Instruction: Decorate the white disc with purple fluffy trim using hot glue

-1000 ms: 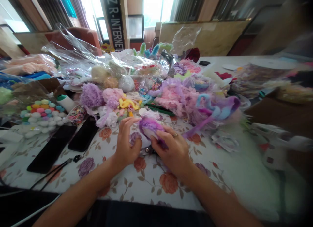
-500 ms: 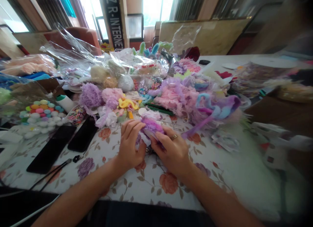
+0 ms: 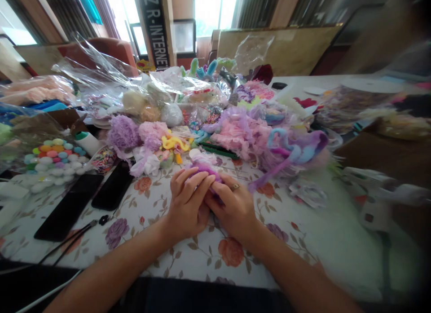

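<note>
Between my two hands, over the floral tablecloth point(image 3: 148, 254), is a fuzzy purple craft piece point(image 3: 206, 167), largely covered by my fingers. My left hand point(image 3: 188, 200) is closed over its left side, fingers laid across the top. My right hand point(image 3: 232, 203), with a ring on one finger, grips the right side with bent fingers. Just beyond the piece lies some pale lilac fluff. A yellow wavy strip point(image 3: 175, 143) and a dark green pen-like stick point(image 3: 220, 150) rest a little farther off.
Pink and lilac yarn point(image 3: 235, 133) heaps up behind my hands. Two black phones point(image 3: 69, 207) lie at left near a bag of coloured pompoms point(image 3: 55, 158). A white glue gun point(image 3: 377, 200) stands at right by a cardboard box point(image 3: 380, 147). Clear plastic bags point(image 3: 111, 75) cover the back.
My left hand has moved right and folded its fingers over the top of the purple piece, hiding more of it. My right hand has shifted slightly left and stays on it.
</note>
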A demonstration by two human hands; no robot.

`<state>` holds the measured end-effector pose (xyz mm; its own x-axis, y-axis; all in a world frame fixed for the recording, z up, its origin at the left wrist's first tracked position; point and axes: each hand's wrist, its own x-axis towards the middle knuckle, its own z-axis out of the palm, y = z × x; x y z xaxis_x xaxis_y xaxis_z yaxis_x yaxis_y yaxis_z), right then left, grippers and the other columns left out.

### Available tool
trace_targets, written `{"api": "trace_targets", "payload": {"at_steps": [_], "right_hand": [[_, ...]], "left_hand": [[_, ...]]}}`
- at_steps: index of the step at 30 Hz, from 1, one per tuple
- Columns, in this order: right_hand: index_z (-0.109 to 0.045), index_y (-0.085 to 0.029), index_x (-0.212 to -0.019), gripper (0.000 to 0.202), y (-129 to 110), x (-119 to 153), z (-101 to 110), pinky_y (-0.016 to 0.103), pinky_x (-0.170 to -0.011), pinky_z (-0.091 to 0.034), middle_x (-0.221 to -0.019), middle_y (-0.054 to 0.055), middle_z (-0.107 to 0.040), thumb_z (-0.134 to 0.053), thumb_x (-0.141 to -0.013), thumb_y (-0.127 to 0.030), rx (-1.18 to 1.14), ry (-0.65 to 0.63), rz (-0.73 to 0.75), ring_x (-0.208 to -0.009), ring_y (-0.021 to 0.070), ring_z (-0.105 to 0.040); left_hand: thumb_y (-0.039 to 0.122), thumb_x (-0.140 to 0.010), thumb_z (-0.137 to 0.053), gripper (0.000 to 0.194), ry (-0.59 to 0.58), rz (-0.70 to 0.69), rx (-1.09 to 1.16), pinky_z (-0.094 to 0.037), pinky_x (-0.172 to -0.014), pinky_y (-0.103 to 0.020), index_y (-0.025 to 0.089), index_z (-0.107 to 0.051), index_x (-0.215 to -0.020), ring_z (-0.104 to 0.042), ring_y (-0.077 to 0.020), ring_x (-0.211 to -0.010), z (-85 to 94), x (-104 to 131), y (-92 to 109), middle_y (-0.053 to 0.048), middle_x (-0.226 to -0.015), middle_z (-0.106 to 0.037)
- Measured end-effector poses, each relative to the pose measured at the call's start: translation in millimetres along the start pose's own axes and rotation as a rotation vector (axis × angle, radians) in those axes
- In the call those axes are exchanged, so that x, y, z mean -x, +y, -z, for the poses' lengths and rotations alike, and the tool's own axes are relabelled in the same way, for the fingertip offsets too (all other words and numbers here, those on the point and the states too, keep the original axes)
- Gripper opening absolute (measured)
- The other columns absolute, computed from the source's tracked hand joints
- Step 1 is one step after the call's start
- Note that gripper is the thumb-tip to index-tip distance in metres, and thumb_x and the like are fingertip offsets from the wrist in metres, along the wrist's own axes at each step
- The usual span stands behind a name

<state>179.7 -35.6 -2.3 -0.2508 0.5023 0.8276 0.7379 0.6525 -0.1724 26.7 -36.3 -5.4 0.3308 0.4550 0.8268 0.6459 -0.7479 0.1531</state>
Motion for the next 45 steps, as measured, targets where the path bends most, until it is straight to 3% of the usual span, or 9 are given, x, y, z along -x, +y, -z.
{"api": "trace_targets", "payload": {"at_steps": [9,17,23,29,34,45], "right_hand": [[-0.061,-0.021,-0.098,0.012,1,-4,-1,0.035,-0.070,-0.061,-0.096,0.011,-0.071,-0.057,-0.088,-0.016,0.020,0.061,0.012,-0.083,0.0228,-0.070],[-0.057,-0.022,-0.094,0.014,0,-5,0,0.032,-0.067,-0.061,-0.092,0.010,-0.070,-0.063,-0.084,-0.014,0.095,0.110,0.048,-0.076,0.0205,-0.069],[-0.058,-0.022,-0.094,0.014,0,-7,3,0.032,-0.068,-0.060,-0.095,0.011,-0.069,-0.063,-0.084,-0.013,0.092,0.117,0.051,-0.079,0.0211,-0.069],[-0.060,-0.021,-0.096,0.013,1,-2,1,0.033,-0.071,-0.060,-0.099,0.012,-0.069,-0.064,-0.085,-0.016,0.079,0.098,0.062,-0.082,0.0216,-0.069],[-0.063,-0.020,-0.101,0.016,4,4,-1,0.034,-0.073,-0.060,-0.103,0.014,-0.068,-0.060,-0.086,-0.014,0.077,0.057,0.083,-0.087,0.0232,-0.069],[-0.056,-0.021,-0.104,0.021,3,8,-1,0.035,-0.072,-0.060,-0.108,0.014,-0.063,-0.059,-0.086,-0.010,0.059,0.015,0.084,-0.088,0.0233,-0.067]], "left_hand": [[0.019,-0.080,-0.055,0.052,-0.039,0.083,-0.075,-0.027,-0.111,-0.057,0.026,-0.052,-0.131,-0.041,-0.0337,-0.129,1.6,-1,-7,-0.012,-0.127,-0.054],[0.023,-0.083,-0.055,0.051,-0.044,0.180,-0.030,-0.031,-0.108,-0.055,0.020,-0.050,-0.134,-0.043,-0.0328,-0.126,2.4,-2,-17,-0.013,-0.125,-0.057],[0.018,-0.078,-0.055,0.046,0.070,0.089,-0.029,-0.032,-0.108,-0.057,0.021,-0.055,-0.124,-0.052,-0.0306,-0.116,7.3,-2,-8,-0.011,-0.115,-0.062],[0.018,-0.078,-0.056,0.035,0.077,0.135,0.046,-0.036,-0.105,-0.056,0.019,-0.055,-0.113,-0.055,-0.0298,-0.111,6.2,-4,-10,-0.012,-0.109,-0.064],[0.017,-0.079,-0.055,0.038,0.046,0.199,0.163,-0.038,-0.104,-0.055,0.019,-0.052,-0.116,-0.054,-0.0290,-0.113,6.5,-4,-12,-0.012,-0.112,-0.062],[0.012,-0.076,-0.054,0.041,0.069,0.079,0.199,-0.044,-0.098,-0.051,0.016,-0.054,-0.117,-0.054,-0.0287,-0.108,8.8,-3,-14,-0.013,-0.111,-0.059]]}}
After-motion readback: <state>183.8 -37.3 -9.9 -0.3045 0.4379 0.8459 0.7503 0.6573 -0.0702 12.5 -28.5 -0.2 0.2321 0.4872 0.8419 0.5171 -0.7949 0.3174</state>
